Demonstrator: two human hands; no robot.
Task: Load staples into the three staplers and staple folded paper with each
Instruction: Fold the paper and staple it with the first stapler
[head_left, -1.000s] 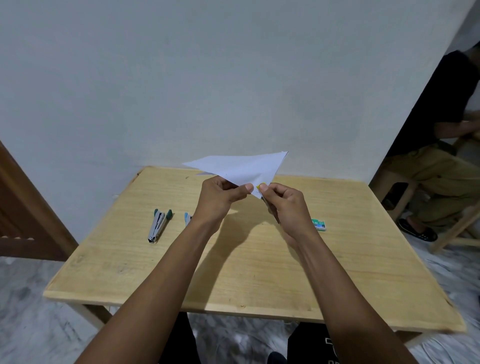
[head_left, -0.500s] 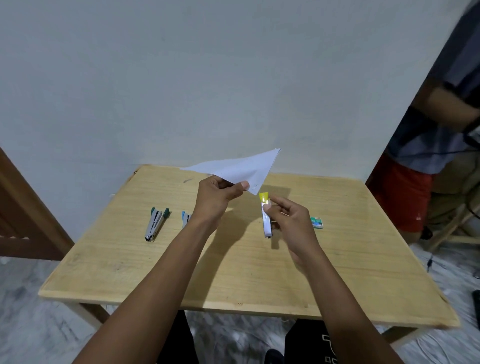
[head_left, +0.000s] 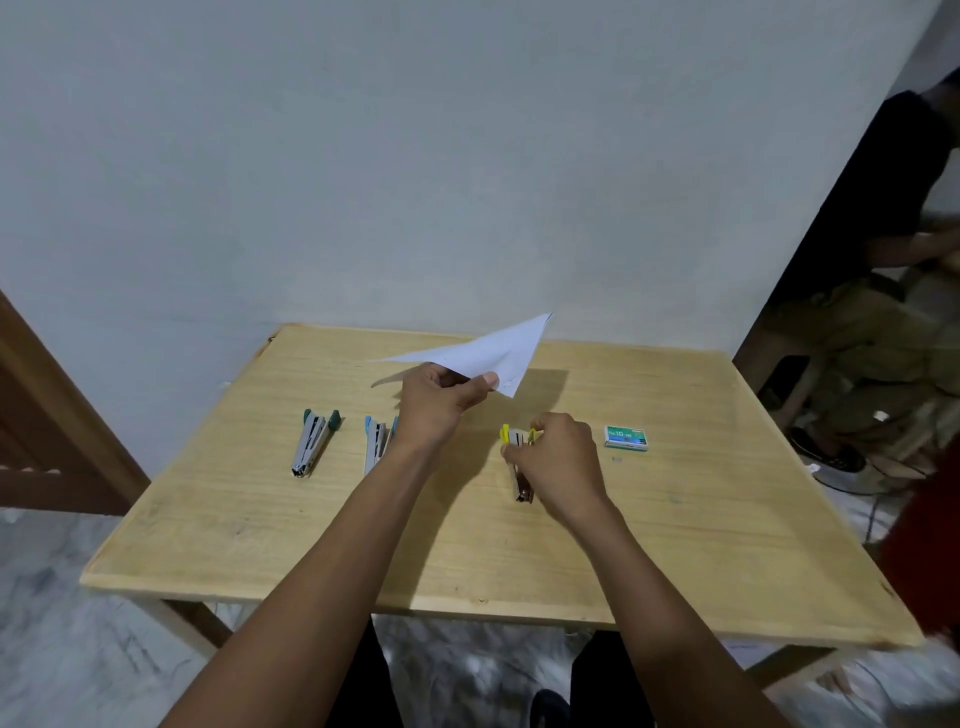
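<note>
Wooden table (head_left: 675, 519) against a pale wall (head_left: 415, 156). Your right hand (head_left: 558, 467) pinches the yellow stapler (head_left: 517, 452) just left of the staple box (head_left: 626, 436), long axis running away from you, nose nearest you. Your left hand (head_left: 439, 402) pinches the folded paper (head_left: 483, 353), raised, farther left of that box.

- Open wood on table (head_left: 467, 561) along near edge & both near corners.
- Left-ctr blocked: green stapler (head_left: 311, 441), blue stapler (head_left: 374, 446); right-ctr: staple box (head_left: 626, 436).
- Far edge shut by wall (head_left: 467, 182).
</note>
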